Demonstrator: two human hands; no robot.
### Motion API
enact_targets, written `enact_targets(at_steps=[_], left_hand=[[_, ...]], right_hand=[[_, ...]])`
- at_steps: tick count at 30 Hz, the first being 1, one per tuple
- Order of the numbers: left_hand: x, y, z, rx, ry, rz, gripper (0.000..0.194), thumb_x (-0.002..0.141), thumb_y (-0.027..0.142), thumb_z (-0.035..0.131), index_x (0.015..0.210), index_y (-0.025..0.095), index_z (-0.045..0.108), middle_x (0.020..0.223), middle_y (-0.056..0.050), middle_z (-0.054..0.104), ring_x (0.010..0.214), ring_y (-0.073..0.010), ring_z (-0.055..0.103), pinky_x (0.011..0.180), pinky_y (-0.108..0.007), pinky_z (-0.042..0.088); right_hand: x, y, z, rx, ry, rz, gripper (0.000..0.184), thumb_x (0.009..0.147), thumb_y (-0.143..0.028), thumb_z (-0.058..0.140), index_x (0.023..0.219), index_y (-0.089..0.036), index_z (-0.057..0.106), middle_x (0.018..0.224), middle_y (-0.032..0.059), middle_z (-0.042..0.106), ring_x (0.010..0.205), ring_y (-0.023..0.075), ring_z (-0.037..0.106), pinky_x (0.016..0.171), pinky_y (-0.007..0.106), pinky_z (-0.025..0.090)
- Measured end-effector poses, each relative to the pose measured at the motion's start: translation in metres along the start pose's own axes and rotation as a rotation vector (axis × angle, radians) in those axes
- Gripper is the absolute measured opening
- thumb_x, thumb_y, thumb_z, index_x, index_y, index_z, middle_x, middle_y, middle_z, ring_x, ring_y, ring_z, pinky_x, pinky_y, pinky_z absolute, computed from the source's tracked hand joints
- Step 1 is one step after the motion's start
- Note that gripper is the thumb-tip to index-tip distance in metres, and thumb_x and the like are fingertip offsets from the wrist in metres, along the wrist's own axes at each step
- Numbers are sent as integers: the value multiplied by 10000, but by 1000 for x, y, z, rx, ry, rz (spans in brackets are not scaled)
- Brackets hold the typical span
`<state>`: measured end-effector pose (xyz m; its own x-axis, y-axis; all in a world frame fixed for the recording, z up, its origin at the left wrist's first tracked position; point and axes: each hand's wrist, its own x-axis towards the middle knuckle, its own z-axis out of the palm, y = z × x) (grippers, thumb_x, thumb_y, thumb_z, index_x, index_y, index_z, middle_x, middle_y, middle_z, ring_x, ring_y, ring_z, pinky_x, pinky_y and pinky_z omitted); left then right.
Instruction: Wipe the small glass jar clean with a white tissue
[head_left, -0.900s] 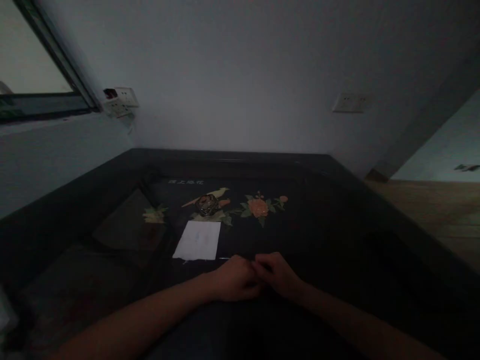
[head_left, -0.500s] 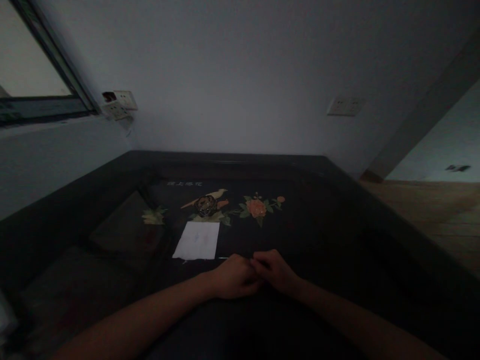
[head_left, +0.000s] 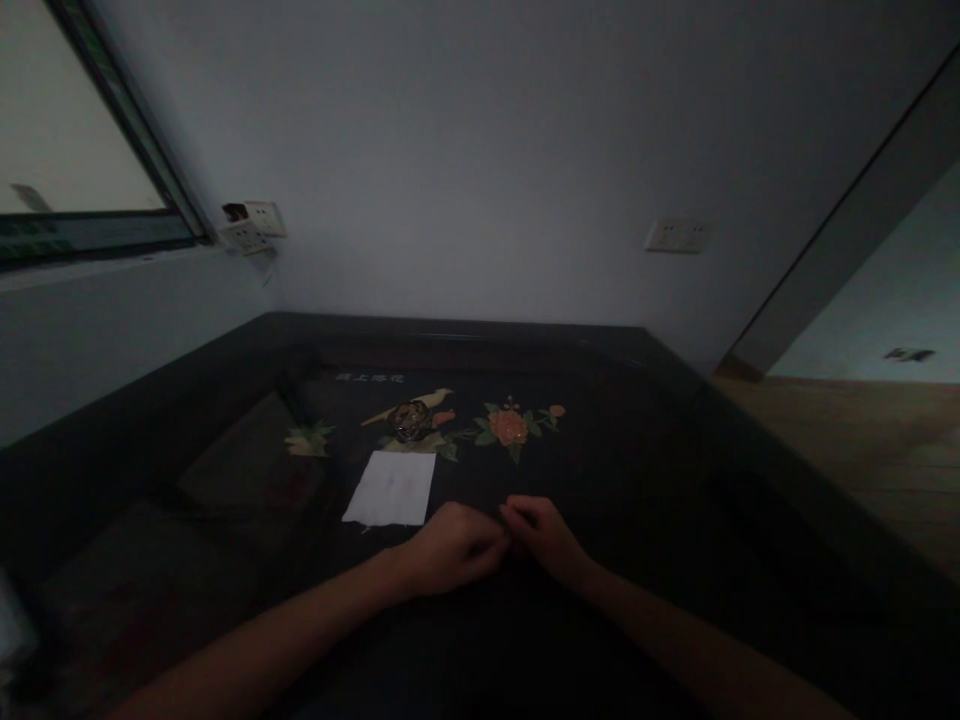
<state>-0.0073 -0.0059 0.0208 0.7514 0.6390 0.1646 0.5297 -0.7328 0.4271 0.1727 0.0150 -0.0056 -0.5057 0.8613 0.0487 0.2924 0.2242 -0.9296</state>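
Note:
My left hand (head_left: 448,548) and my right hand (head_left: 541,538) rest close together on the dark table (head_left: 660,470), fingertips meeting in a pinch. Both have their fingers curled; whatever sits between them is too small and too dark to name. A white sheet of paper (head_left: 391,488) lies flat just beyond my left hand. Farther back a small round glass dish (head_left: 409,420) stands on the painted bird and flower pattern (head_left: 508,426).
The table fills a corner between two pale walls. Sockets (head_left: 251,225) hang on the left wall under a window (head_left: 67,170), and another socket plate (head_left: 676,235) is on the back wall. A wooden floor (head_left: 862,440) lies to the right.
Both hands have slid slightly away from me and to the left, still joined at the fingertips. The view has tipped a little; paper and dish have not moved.

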Motion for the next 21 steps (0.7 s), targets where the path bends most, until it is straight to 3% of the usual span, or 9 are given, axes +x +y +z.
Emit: enact_targets(at_steps=[3,7,10,12,16,21], left_hand=[[-16,-13,-12,140,111,-103,309,926,227,366,674,172,536,619,-11,582,589,-115,530,582,-232,355],[-45,-47,-29,356,239,-221,257,908,218,362,785,177,584,741,-54,647,703,-163,578,674,-269,408],[-57,-70,-42,333,359,-364,235,915,236,354,885,193,583,880,-60,674,835,-162,611,778,-263,433],[-60,-78,-50,354,389,-473,241,920,272,349,865,198,571,861,-52,666,821,-160,611,768,-260,435],[-60,-81,-58,429,288,-708,265,922,319,347,797,199,547,837,-39,663,762,-167,613,672,-259,415],[-61,-77,-58,437,117,-809,222,909,309,371,876,207,566,945,-51,671,817,-185,636,644,-257,410]], right_hand=[[-1,-3,0,22,-12,36,473,885,-549,418,578,-191,453,515,-34,476,493,97,439,507,230,330],[-1,-4,1,16,-40,20,488,898,-539,400,576,-182,490,531,-20,498,500,97,460,518,231,352],[3,-7,2,-1,-48,-8,445,904,-506,413,621,-178,518,576,-17,516,534,100,476,533,230,365],[10,-13,2,1,-27,-35,367,901,-464,443,698,-176,546,640,-10,549,589,107,507,564,233,387],[43,-23,4,6,111,-88,189,856,-356,527,938,-191,567,826,25,598,750,143,564,604,246,429],[107,-18,16,-64,256,-189,384,778,-259,619,1144,-221,509,1184,95,547,1019,210,540,735,315,490]])
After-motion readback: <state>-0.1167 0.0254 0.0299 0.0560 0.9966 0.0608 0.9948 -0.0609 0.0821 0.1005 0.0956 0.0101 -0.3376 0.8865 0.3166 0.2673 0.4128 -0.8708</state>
